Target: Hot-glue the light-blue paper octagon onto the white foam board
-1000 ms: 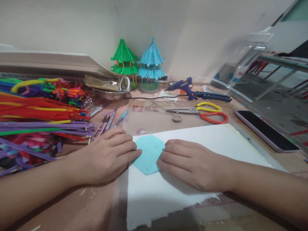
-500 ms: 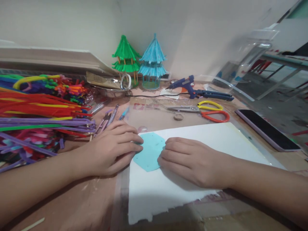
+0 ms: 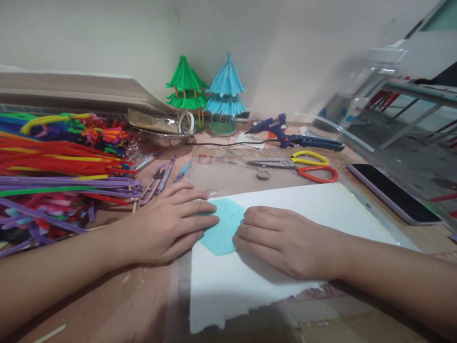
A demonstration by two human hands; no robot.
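Left hand, spread, and right hand, bunched, pinch unclear, touched a blue polygonal sheet, seemingly light, flexible, best held by its edges.

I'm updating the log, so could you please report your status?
Left fingers on light-blue polygonal sheet; right fingers at its right edge. Sheet flat on white paper. Scissors beyond paper, apart from hands.
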